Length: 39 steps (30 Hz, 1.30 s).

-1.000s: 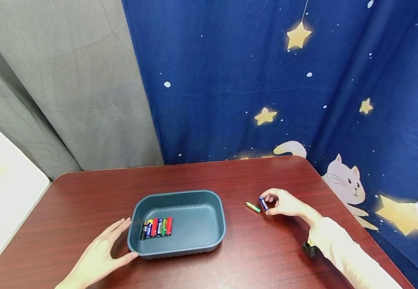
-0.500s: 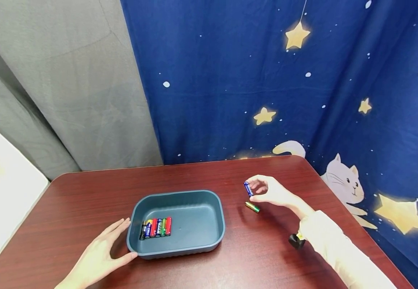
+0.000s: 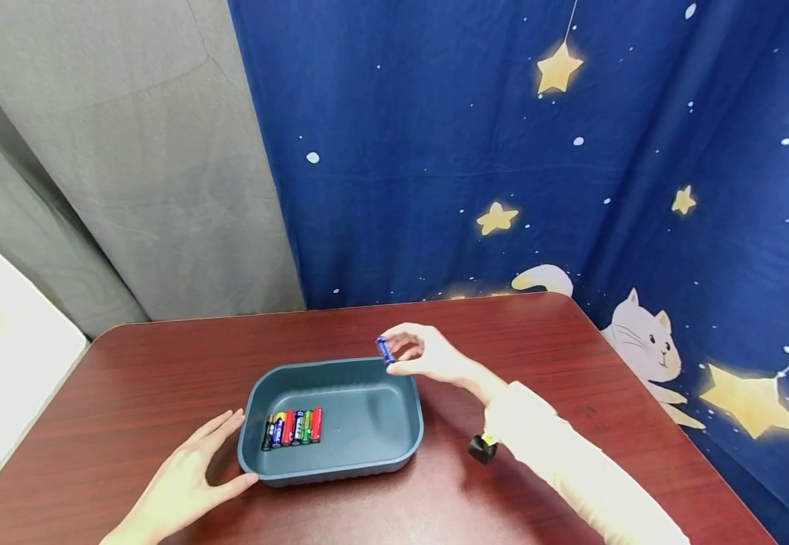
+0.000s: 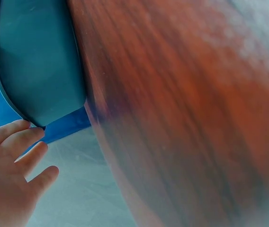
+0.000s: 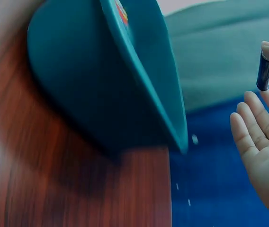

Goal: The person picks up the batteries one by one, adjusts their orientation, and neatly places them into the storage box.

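In the head view my right hand (image 3: 431,356) pinches a blue battery (image 3: 385,350) between thumb and fingertip, held over the far right corner of a blue-grey plastic tray (image 3: 340,474). The right wrist view shows that battery (image 5: 265,72) gripped at its two ends, the other fingers spread apart. At the tray's left side rests my left hand (image 3: 186,469), fingers extended and its fingertips and thumb at the rim. Inside the tray's left part, several batteries (image 3: 297,428) in black, blue, red and green lie side by side in a row.
A reddish-brown wooden table (image 3: 183,356) carries the tray. Behind it hang a grey curtain (image 3: 129,166) and a blue star-patterned curtain (image 3: 401,151). A small black device (image 3: 482,449) sits at my right wrist, under the pale sleeve (image 3: 537,431).
My right hand has lifted the blue battery off the table and carried it left to the tray. The green battery on the table is now hidden behind the right arm. My left hand stays put.
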Available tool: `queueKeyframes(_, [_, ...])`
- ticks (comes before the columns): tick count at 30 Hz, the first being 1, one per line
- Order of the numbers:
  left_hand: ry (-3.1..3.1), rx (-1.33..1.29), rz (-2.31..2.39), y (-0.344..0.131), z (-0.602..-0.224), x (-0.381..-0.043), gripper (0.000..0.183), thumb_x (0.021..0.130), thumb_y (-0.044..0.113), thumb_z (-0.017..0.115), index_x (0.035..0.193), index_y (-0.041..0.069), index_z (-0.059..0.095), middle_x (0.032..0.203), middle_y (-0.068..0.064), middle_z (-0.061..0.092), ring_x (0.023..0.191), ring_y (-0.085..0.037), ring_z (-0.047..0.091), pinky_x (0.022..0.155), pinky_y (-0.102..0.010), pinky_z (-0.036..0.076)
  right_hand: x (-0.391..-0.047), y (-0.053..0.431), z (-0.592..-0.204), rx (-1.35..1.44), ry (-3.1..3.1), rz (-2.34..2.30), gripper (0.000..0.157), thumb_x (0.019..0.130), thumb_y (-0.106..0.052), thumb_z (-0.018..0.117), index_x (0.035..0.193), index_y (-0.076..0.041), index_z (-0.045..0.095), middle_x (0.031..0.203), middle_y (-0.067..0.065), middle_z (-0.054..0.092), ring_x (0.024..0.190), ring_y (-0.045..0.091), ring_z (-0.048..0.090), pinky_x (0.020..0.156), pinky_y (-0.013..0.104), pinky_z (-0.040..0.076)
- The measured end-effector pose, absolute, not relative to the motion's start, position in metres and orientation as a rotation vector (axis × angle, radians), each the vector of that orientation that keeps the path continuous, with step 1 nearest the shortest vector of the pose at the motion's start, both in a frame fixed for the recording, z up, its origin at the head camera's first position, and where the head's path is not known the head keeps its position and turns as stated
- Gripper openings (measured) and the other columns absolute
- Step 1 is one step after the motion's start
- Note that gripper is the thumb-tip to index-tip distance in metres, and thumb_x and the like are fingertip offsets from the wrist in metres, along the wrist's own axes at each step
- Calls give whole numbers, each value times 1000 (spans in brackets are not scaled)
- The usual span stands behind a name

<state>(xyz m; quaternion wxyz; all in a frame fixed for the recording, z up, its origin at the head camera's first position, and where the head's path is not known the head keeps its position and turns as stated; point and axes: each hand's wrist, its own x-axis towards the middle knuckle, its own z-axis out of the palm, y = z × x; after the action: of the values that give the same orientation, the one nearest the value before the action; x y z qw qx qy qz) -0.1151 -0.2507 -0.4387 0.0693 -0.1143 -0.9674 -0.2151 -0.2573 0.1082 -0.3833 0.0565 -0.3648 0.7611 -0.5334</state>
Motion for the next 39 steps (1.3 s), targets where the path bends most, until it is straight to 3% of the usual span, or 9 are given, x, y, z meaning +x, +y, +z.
queueKeyframes(6, [-2924,-335,-652,-250,-437,-116,86,69,61,67,134,10,45,133,-17,46,121,-34,41,84,-62,42,-253,73,-390,-1129,2297,-1489,44,70,-4,75,110,0,59,98,16,62,91,29,58,79,50,50])
queueKeyframes(12, [-2927,-332,-646,-250,-437,-115,86,69,61,67,134,10,45,133,-17,46,120,-34,41,84,-62,42,-249,52,-402,-1016,2405,-1375,42,69,-12,78,106,-3,60,96,17,62,91,29,58,73,32,53])
queueKeyframes(18, [-2905,-354,-640,-250,-439,-115,86,68,60,68,133,9,46,132,-17,47,120,-33,42,85,-61,43,-244,35,-410,-953,2568,-1183,42,66,-22,81,101,-10,62,90,3,63,82,11,58,75,18,47])
queueKeyframes(28, [-2937,-319,-641,-249,-437,-114,87,69,63,65,134,10,45,133,-18,46,120,-35,41,84,-61,43,-234,8,-420,-931,2785,-749,42,64,-36,80,97,-16,64,89,-5,61,81,4,54,71,14,43])
queueKeyframes(39, [-2929,-331,-632,-249,-438,-114,86,68,63,66,134,10,45,133,-18,46,120,-35,41,84,-62,42,-232,-6,-429,-924,2873,-487,44,62,-40,80,96,-17,66,83,-7,56,76,5,51,64,17,43])
